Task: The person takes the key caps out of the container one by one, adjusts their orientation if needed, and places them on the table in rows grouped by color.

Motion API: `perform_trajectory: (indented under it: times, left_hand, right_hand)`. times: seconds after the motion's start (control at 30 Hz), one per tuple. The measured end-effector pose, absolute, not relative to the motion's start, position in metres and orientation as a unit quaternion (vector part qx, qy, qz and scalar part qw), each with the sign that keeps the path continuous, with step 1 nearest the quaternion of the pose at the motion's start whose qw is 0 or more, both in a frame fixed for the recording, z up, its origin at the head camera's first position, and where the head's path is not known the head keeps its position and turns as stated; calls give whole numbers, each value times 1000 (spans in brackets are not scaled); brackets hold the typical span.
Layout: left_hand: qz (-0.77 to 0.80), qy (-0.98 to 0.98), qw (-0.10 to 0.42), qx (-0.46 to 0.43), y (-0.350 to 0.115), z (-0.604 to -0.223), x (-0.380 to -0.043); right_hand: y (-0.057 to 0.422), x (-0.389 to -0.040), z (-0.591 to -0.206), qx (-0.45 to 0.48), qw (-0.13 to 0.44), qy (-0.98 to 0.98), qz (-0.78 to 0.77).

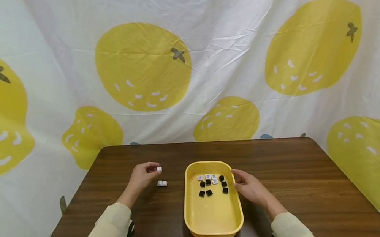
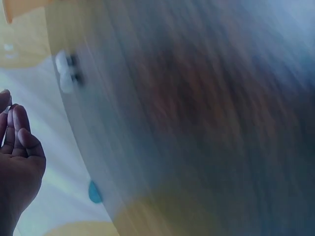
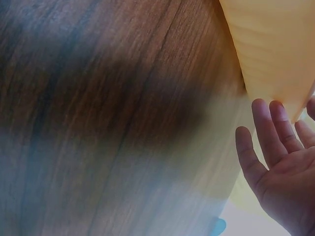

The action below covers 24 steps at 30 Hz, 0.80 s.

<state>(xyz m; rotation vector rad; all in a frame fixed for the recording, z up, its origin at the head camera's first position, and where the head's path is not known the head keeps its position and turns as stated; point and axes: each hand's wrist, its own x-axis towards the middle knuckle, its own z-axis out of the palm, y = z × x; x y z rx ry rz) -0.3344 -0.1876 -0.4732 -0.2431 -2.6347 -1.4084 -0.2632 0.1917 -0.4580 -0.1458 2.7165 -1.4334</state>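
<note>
My left hand (image 1: 142, 174) pinches a small white keycap (image 1: 159, 169) between thumb and fingertips, above the table left of the tray. In the left wrist view the fingers (image 2: 20, 123) come together at the left edge. Two more white keycaps (image 1: 162, 183) sit side by side on the table just below that hand. My right hand (image 1: 250, 187) is at the right rim of a yellow tray (image 1: 214, 223), its straight fingers (image 3: 263, 123) against the outer wall. Inside the tray lie several black keycaps (image 1: 209, 193) and several white keycaps (image 1: 207, 176), spread over its far half.
The brown wooden table (image 1: 283, 163) carries the tray near its middle. A white curtain (image 1: 217, 47) printed with yellow lemons hangs behind the table and round its sides.
</note>
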Motion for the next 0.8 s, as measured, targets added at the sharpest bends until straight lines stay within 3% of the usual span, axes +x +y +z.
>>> perform_trajectory:
  times: [0.57,0.8]
  left_hand:
    - [-385,-919,4,-81,-220,-493,-333]
    - [-363,-928,-1,-89,-220,-500,-332]
  right_hand:
    - [196,-262,-455,-48,59,882,-465]
    - [194,-262,-453,-53,66,882,-464]
